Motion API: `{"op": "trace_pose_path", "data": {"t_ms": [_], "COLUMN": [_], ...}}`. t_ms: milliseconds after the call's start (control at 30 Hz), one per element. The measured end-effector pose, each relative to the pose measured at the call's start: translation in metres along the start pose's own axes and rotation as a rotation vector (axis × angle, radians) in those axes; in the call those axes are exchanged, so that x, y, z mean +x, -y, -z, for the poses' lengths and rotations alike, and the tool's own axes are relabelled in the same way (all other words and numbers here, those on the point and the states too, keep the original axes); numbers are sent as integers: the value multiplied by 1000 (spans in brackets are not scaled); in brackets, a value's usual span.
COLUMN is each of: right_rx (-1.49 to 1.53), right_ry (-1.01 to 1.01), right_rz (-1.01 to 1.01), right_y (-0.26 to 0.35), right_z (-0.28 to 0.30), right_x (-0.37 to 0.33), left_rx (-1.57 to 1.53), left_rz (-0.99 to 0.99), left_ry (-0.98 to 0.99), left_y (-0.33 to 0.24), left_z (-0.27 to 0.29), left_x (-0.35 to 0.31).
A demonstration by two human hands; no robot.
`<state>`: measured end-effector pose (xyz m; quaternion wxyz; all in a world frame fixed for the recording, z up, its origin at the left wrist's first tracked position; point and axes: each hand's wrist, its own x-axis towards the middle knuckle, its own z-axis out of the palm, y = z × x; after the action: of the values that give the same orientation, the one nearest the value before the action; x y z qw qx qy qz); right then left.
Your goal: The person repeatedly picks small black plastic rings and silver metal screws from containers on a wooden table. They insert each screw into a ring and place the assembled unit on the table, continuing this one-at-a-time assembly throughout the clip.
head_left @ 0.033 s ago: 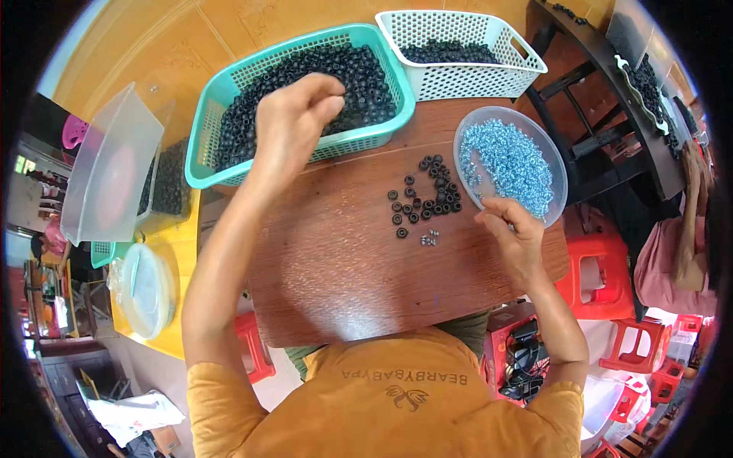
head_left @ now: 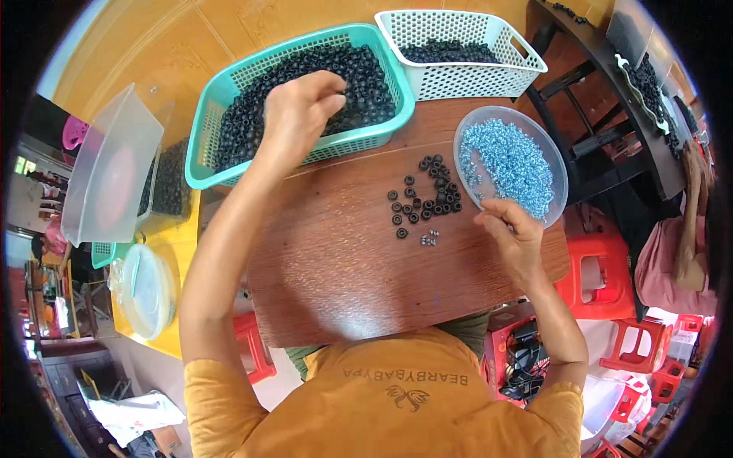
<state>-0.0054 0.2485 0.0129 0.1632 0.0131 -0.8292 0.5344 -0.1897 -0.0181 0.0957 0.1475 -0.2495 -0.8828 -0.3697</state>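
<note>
The left hand (head_left: 300,109) is hanging over the teal basket (head_left: 359,143), fingers curling toward the thumb; I can't tell whether its grip is pinching anything. The right hand (head_left: 513,234) is resting by the bowl (head_left: 563,179), thumb and forefinger bunching close, their contents hidden from me. A loose cluster of black beads (head_left: 440,183) is already lying on the worktop (head_left: 343,237), with a few silvery-blue beads (head_left: 429,240) beside it. Far more black ones are filling the basket, and plenty of blue ones are heaping in the bowl.
</note>
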Motion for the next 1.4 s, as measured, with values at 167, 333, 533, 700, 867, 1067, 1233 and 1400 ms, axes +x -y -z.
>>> {"op": "trace_pose_path", "data": {"t_ms": [167,333,533,700,867,1067,1233,1400], "right_rx": [-88,-123,-18,-2,-16,78,251,264], "right_ry": [41,61,40,28,51,15,-10,-46], "right_rz": [96,60,53,69,74,46,-25,84], "right_y": [1,-5,2,-1,8,11,24,47], "right_z": [-3,3,-9,-16,-23,-28,-42,-63], "right_x": [1,-3,-3,-4,-5,-5,2,20], "left_rx": [379,429,440,420,371,-183,-918,-1362], "left_rz": [-201,-283,-277,-205,-166,142,339,428], "left_ry": [210,300,356,417,395,211,174,193], "left_y": [53,64,65,61,65,56,7,-10], "left_z": [-41,-57,-53,-44,-36,-8,12,-3], "left_x": [31,45,44,38,38,36,2,-38]}}
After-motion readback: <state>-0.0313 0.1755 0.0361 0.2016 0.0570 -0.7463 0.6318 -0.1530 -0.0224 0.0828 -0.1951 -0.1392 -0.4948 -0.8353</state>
